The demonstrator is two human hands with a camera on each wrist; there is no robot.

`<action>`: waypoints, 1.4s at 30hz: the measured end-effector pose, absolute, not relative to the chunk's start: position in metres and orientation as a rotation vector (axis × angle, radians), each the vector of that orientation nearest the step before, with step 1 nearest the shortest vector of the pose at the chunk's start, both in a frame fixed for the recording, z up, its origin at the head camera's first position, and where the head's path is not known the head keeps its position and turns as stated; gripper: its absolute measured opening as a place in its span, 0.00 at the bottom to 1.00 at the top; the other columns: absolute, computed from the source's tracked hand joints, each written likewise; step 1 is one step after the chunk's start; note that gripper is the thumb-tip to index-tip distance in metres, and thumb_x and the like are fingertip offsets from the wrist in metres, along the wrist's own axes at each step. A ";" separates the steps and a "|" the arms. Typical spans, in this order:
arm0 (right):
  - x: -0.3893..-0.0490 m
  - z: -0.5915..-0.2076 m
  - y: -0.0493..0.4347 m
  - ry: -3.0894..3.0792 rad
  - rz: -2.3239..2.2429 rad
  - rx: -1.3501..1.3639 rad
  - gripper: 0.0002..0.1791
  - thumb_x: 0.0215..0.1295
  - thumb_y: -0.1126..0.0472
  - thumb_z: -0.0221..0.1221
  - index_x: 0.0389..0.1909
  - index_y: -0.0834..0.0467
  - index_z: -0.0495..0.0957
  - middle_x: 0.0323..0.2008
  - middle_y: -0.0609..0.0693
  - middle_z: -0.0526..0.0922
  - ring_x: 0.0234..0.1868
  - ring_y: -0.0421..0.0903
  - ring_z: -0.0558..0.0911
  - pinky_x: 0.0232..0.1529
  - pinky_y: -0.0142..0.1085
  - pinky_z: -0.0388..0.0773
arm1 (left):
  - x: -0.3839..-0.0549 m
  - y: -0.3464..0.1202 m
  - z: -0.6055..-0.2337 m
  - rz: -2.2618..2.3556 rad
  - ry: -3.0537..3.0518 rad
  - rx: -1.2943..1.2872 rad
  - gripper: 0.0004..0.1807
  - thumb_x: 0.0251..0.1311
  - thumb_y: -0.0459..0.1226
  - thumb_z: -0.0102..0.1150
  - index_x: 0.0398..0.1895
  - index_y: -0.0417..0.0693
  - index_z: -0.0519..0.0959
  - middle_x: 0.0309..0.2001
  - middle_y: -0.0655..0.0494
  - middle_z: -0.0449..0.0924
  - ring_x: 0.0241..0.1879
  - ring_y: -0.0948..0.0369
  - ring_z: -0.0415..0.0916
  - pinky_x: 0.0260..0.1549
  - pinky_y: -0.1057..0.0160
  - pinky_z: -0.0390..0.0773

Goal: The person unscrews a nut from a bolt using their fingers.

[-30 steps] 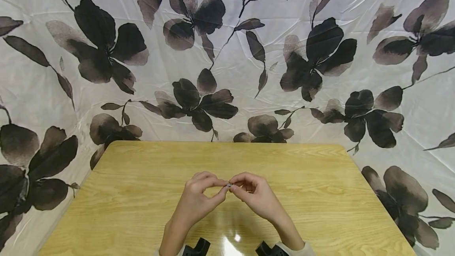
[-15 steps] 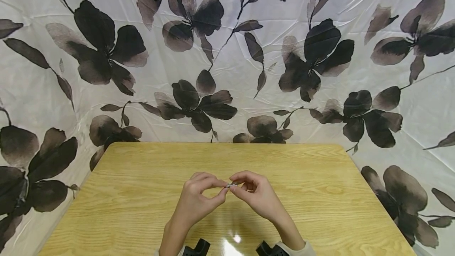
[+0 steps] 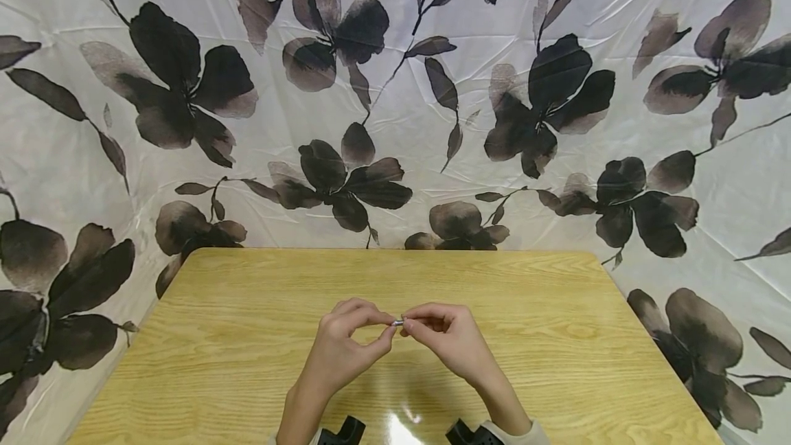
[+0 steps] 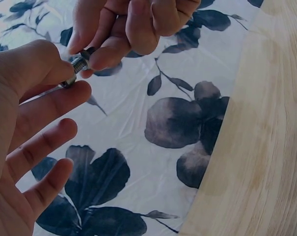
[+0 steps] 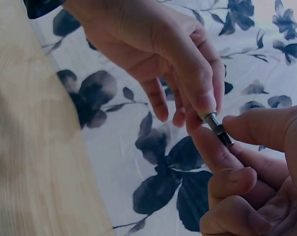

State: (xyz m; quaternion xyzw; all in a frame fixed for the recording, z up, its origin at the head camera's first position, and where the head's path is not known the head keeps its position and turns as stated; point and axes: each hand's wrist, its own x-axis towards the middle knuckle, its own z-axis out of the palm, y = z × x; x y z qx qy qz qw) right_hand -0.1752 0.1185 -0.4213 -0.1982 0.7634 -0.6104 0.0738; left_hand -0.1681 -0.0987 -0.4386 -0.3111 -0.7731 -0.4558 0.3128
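Observation:
My left hand (image 3: 346, 345) pinches a small silver bolt (image 4: 79, 64) by its head, between thumb and index finger. The other fingers are spread apart in the left wrist view. Threads show between the two hands. A dark nut (image 5: 218, 129) sits around the bolt's shank, and the threaded tip sticks out past it. My right hand (image 3: 457, 345) pinches the nut with thumb and index finger, its other fingers curled in. Both hands are above the table, with fingertips almost meeting. Fingers partly cover the bolt's head and the nut.
Below the hands is a light wooden table (image 3: 247, 294) with rounded far corners. A white cloth (image 3: 432, 129) with dark flowers hangs behind and on both sides. Black wrist devices (image 3: 343, 430) show at the bottom edge.
The right hand's index finger and thumb parted slightly, then came together again at the nut, a little further right. The left hand kept its hold on the bolt and hardly moved.

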 end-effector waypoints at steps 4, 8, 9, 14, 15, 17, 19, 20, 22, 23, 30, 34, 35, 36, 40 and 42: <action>-0.175 -0.421 0.118 2.316 -1.836 -0.616 0.11 0.70 0.58 0.65 0.48 0.59 0.87 0.41 0.59 0.89 0.32 0.39 0.85 0.33 0.31 0.81 | -0.169 -0.099 -0.439 -1.219 -2.032 -0.820 0.15 0.46 0.26 0.76 0.34 0.53 0.89 0.33 0.62 0.85 0.35 0.64 0.81 0.37 0.67 0.82; -0.175 -0.422 0.117 2.331 -1.841 -0.650 0.10 0.69 0.60 0.66 0.47 0.59 0.86 0.37 0.58 0.88 0.25 0.36 0.77 0.23 0.28 0.71 | -0.169 -0.101 -0.440 -1.280 -2.055 -0.830 0.14 0.48 0.26 0.75 0.34 0.54 0.88 0.33 0.62 0.85 0.36 0.65 0.82 0.40 0.69 0.83; -0.175 -0.422 0.117 2.328 -1.847 -0.658 0.09 0.69 0.61 0.66 0.46 0.59 0.86 0.36 0.57 0.88 0.24 0.36 0.76 0.22 0.28 0.70 | -0.169 -0.102 -0.440 -1.291 -2.055 -0.841 0.14 0.48 0.26 0.74 0.34 0.54 0.88 0.33 0.61 0.85 0.36 0.65 0.82 0.41 0.68 0.83; -0.174 -0.422 0.115 2.324 -1.878 -0.733 0.09 0.67 0.63 0.66 0.46 0.59 0.86 0.35 0.55 0.87 0.22 0.34 0.72 0.20 0.28 0.69 | -0.170 -0.102 -0.441 -1.328 -2.048 -0.880 0.15 0.48 0.24 0.73 0.32 0.54 0.85 0.33 0.60 0.84 0.37 0.64 0.82 0.42 0.66 0.84; -0.173 -0.422 0.115 2.319 -1.883 -0.754 0.09 0.67 0.64 0.66 0.46 0.60 0.86 0.36 0.56 0.87 0.22 0.34 0.72 0.20 0.29 0.69 | -0.170 -0.102 -0.441 -1.335 -2.043 -0.889 0.15 0.47 0.24 0.72 0.32 0.53 0.84 0.33 0.59 0.84 0.37 0.64 0.82 0.42 0.66 0.84; -0.173 -0.422 0.115 2.306 -1.890 -0.787 0.09 0.67 0.65 0.66 0.46 0.59 0.86 0.38 0.57 0.87 0.23 0.34 0.72 0.20 0.29 0.70 | -0.171 -0.102 -0.440 -1.347 -2.027 -0.908 0.16 0.46 0.23 0.70 0.30 0.53 0.82 0.33 0.59 0.84 0.37 0.64 0.82 0.42 0.67 0.84; -0.173 -0.422 0.114 2.295 -1.885 -0.794 0.08 0.69 0.64 0.65 0.47 0.58 0.86 0.39 0.58 0.87 0.24 0.34 0.74 0.22 0.29 0.71 | -0.171 -0.102 -0.440 -1.356 -2.008 -0.924 0.16 0.45 0.22 0.69 0.29 0.53 0.81 0.32 0.58 0.84 0.36 0.64 0.82 0.42 0.68 0.83; -0.173 -0.422 0.115 2.293 -1.876 -0.793 0.08 0.70 0.63 0.64 0.47 0.57 0.86 0.40 0.58 0.87 0.26 0.34 0.76 0.24 0.29 0.73 | -0.171 -0.102 -0.440 -1.359 -1.998 -0.930 0.16 0.45 0.22 0.68 0.29 0.53 0.80 0.32 0.58 0.84 0.36 0.63 0.82 0.42 0.69 0.83; -0.174 -0.422 0.115 2.302 -1.848 -0.786 0.08 0.73 0.61 0.62 0.47 0.57 0.86 0.40 0.57 0.88 0.30 0.36 0.81 0.29 0.30 0.77 | -0.172 -0.102 -0.440 -1.362 -1.984 -0.934 0.16 0.44 0.21 0.68 0.29 0.52 0.80 0.32 0.58 0.84 0.35 0.63 0.83 0.42 0.70 0.83; -0.175 -0.422 0.115 2.306 -1.834 -0.776 0.09 0.75 0.59 0.60 0.47 0.57 0.87 0.39 0.57 0.88 0.32 0.37 0.83 0.32 0.30 0.78 | -0.172 -0.102 -0.440 -1.361 -1.977 -0.936 0.16 0.44 0.21 0.68 0.29 0.52 0.80 0.32 0.58 0.84 0.35 0.63 0.83 0.42 0.71 0.83; -0.175 -0.423 0.116 2.289 -1.794 -0.761 0.14 0.77 0.57 0.57 0.43 0.60 0.88 0.35 0.58 0.90 0.39 0.42 0.88 0.45 0.34 0.82 | -0.169 -0.102 -0.440 -1.340 -1.999 -0.934 0.10 0.50 0.26 0.70 0.29 0.52 0.82 0.31 0.61 0.85 0.35 0.64 0.83 0.41 0.69 0.83; -0.174 -0.422 0.116 2.275 -1.806 -0.754 0.12 0.76 0.58 0.60 0.46 0.60 0.87 0.37 0.59 0.90 0.38 0.42 0.88 0.45 0.35 0.84 | -0.168 -0.102 -0.440 -1.334 -2.019 -0.926 0.04 0.59 0.34 0.68 0.30 0.52 0.83 0.32 0.62 0.86 0.35 0.64 0.83 0.42 0.66 0.83; -0.173 -0.422 0.117 2.271 -1.810 -0.754 0.11 0.75 0.58 0.60 0.47 0.60 0.87 0.37 0.59 0.90 0.38 0.42 0.88 0.44 0.35 0.84 | -0.168 -0.103 -0.440 -1.339 -2.021 -0.927 0.03 0.60 0.35 0.67 0.30 0.51 0.83 0.33 0.62 0.86 0.35 0.64 0.83 0.42 0.66 0.83; -0.173 -0.421 0.117 2.267 -1.814 -0.754 0.11 0.74 0.59 0.61 0.48 0.60 0.87 0.38 0.59 0.90 0.38 0.41 0.88 0.43 0.34 0.84 | -0.168 -0.103 -0.440 -1.345 -2.020 -0.931 0.03 0.61 0.35 0.67 0.30 0.51 0.83 0.33 0.62 0.86 0.35 0.64 0.83 0.42 0.66 0.83; -0.173 -0.421 0.117 2.256 -1.834 -0.796 0.10 0.72 0.63 0.63 0.49 0.61 0.86 0.40 0.60 0.89 0.33 0.37 0.85 0.34 0.31 0.81 | -0.169 -0.102 -0.440 -1.385 -2.001 -0.952 0.07 0.55 0.28 0.68 0.30 0.50 0.83 0.32 0.60 0.85 0.34 0.65 0.83 0.39 0.69 0.83; -0.174 -0.421 0.118 2.250 -1.829 -0.833 0.11 0.71 0.64 0.63 0.51 0.60 0.85 0.41 0.60 0.87 0.30 0.35 0.81 0.29 0.29 0.77 | -0.169 -0.102 -0.440 -1.400 -1.992 -0.960 0.12 0.50 0.24 0.68 0.30 0.50 0.82 0.32 0.60 0.84 0.33 0.65 0.82 0.39 0.69 0.83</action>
